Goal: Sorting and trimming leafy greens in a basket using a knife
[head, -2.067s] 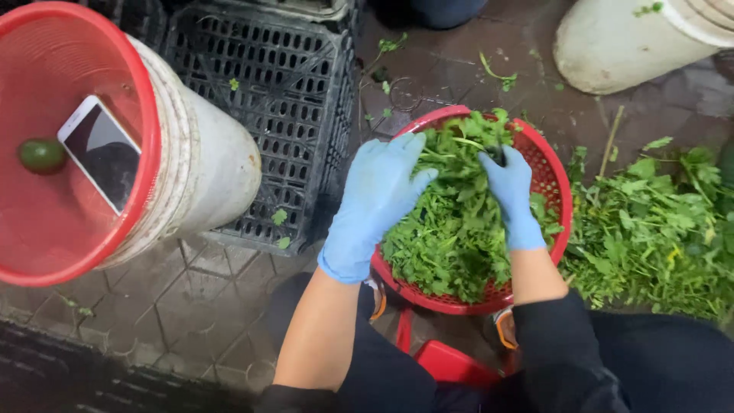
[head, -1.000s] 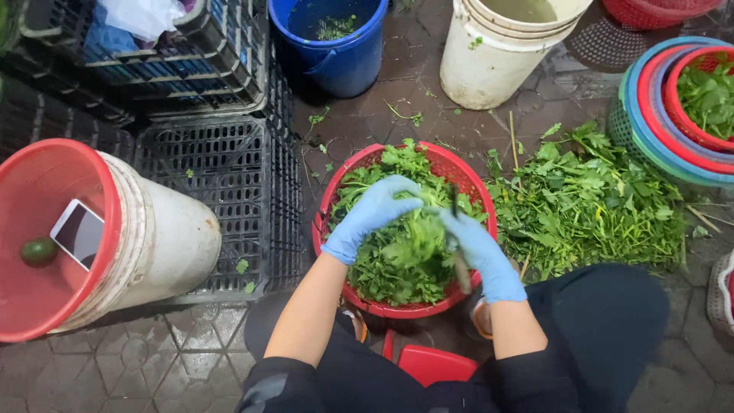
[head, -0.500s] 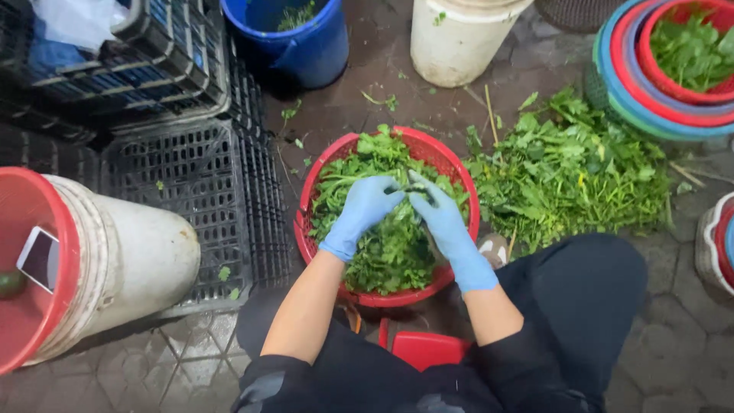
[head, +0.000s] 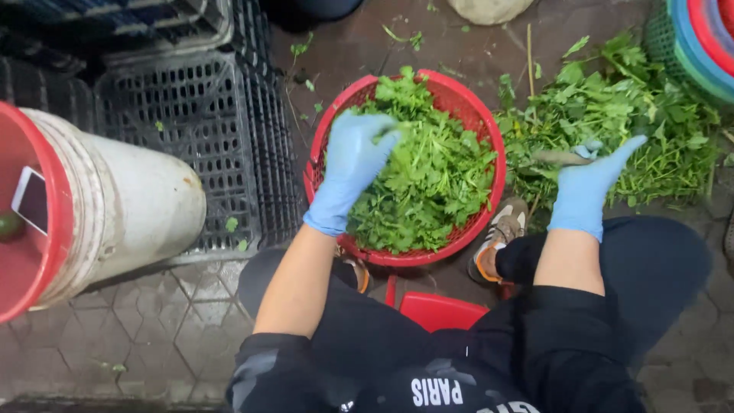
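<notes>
A round red plastic basket [head: 489,130] full of green leafy herbs [head: 436,176] sits on the wet floor in front of me. My left hand [head: 353,164], in a blue glove, rests on the herbs at the basket's left side, fingers bent into the leaves. My right hand [head: 589,183], also in a blue glove, is outside the basket to the right, over a loose pile of greens [head: 619,115] on the ground. It holds a small brownish stem or root piece [head: 562,157] between thumb and fingers.
A white bucket with a red rim [head: 115,206] lies at the left, holding a phone [head: 32,200] and a green fruit [head: 8,226]. Black plastic crates [head: 191,115] stand behind it. Stacked coloured baskets [head: 692,46] are at the top right. A red stool [head: 436,310] is under me.
My right hand has left the basket and moved right over the loose pile, holding a stem piece. My left hand stays on the herbs. The view has moved closer and shifted.
</notes>
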